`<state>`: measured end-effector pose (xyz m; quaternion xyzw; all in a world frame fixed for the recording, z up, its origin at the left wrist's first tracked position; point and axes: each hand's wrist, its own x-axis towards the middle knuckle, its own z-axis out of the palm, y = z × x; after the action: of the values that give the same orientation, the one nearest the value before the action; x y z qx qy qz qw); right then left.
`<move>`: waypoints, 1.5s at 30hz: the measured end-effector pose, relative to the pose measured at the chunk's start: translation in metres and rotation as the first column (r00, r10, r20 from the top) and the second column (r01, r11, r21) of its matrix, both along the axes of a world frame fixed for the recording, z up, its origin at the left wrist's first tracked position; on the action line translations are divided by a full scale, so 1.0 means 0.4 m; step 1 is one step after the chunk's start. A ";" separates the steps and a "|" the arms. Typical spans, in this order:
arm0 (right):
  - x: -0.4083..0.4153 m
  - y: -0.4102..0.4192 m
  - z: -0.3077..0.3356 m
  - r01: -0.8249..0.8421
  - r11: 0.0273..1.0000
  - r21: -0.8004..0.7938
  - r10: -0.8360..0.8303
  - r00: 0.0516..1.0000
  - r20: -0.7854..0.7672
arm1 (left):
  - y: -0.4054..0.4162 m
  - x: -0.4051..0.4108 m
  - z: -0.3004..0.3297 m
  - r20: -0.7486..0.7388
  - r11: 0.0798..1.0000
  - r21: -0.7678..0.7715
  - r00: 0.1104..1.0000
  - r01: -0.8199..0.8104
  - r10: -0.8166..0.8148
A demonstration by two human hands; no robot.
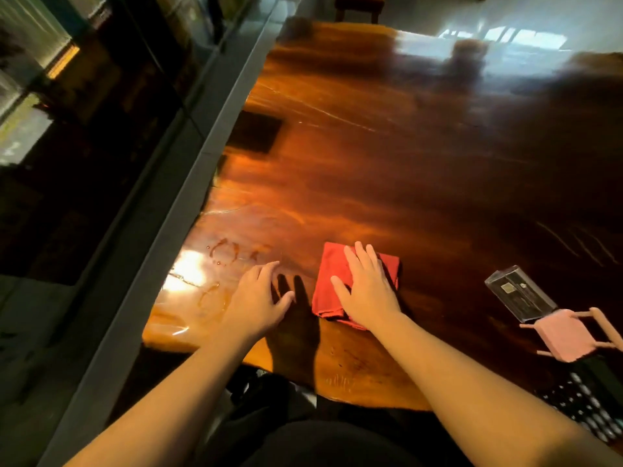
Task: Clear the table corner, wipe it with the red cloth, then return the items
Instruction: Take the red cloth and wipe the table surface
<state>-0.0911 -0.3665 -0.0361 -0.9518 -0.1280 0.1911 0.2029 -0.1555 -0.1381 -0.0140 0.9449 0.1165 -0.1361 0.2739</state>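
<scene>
A folded red cloth (332,284) lies flat on the glossy wooden table (387,183) near its front edge. My right hand (367,288) presses palm-down on the cloth, fingers spread. My left hand (258,298) hovers just left of it over bare wood, fingers apart and holding nothing. Wet ring marks (224,256) show on the near left corner of the table. To the right lie a clear plastic box (521,293), a small pink toy chair (569,337) on its side, and a dark keypad device (593,402).
A grey ledge (161,210) runs along the table's left edge, with dark glass beyond it. A dark square patch (256,131) sits on the table farther back on the left. A wooden stool (359,8) stands past the far end.
</scene>
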 end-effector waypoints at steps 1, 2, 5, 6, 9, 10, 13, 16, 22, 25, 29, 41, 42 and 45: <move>-0.002 0.011 -0.015 -0.049 0.998 -0.025 0.049 0.999 0.016 | 0.009 -0.023 0.001 0.017 0.999 0.045 1.000 -0.016 0.015; -0.003 0.023 -0.029 -0.074 0.996 -0.051 0.075 0.997 0.025 | 0.020 -0.043 0.001 0.027 0.995 0.089 0.999 -0.035 0.033; -0.004 0.048 -0.069 -0.050 0.988 -0.143 0.058 0.997 0.051 | 0.065 -0.085 -0.004 -0.004 0.974 0.214 0.997 -0.073 0.075; -0.007 0.056 -0.081 -0.035 0.984 -0.175 0.050 0.996 0.079 | 0.085 -0.095 -0.007 -0.029 0.968 0.236 0.995 -0.082 0.091; -0.016 0.072 -0.102 0.020 0.978 -0.206 0.015 0.985 0.170 | 0.154 -0.116 -0.017 -0.075 0.963 0.242 0.987 -0.121 0.143; -0.017 0.075 -0.107 0.036 0.978 -0.204 0.004 0.981 0.192 | 0.177 -0.120 -0.020 -0.084 0.961 0.241 0.983 -0.137 0.161; -0.019 0.085 -0.116 0.043 0.974 -0.221 0.007 0.975 0.221 | 0.247 -0.137 -0.037 -0.101 0.950 0.266 0.975 -0.163 0.196; -0.021 0.097 -0.120 0.046 0.967 -0.251 0.012 0.974 0.225 | 0.300 -0.152 -0.063 -0.107 0.941 0.288 0.971 -0.176 0.214; -0.031 0.197 -0.131 0.043 0.963 -0.266 0.022 0.971 0.237 | 0.343 -0.168 -0.092 -0.103 0.936 0.283 0.964 -0.207 0.244; -0.032 0.257 -0.139 0.011 0.964 -0.266 0.056 0.968 0.243 | 0.361 -0.179 -0.094 -0.132 0.946 0.265 0.964 -0.188 0.229; -0.032 0.331 -0.141 -0.031 0.971 -0.239 0.091 0.965 0.246 | 0.379 -0.200 -0.096 -0.119 0.959 0.224 0.972 -0.171 0.201; -0.027 0.623 -0.118 -0.206 0.966 -0.158 0.235 0.954 0.188 | 0.395 -0.263 -0.087 -0.166 0.975 0.079 0.962 -0.208 0.218; -0.031 0.642 -0.118 -0.221 0.964 -0.151 0.247 0.951 0.187 | 0.398 -0.265 -0.085 -0.168 0.975 0.071 0.961 -0.209 0.218; -0.047 0.685 -0.118 -0.259 0.956 -0.135 0.282 0.940 0.194 | 0.403 -0.269 -0.077 -0.173 0.977 0.041 0.961 -0.210 0.214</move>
<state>-0.1100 -0.0927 -0.0832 -0.9496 -0.2678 0.1218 0.1085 -0.2633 0.0229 -0.0447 0.9142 0.2421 -0.1879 0.2652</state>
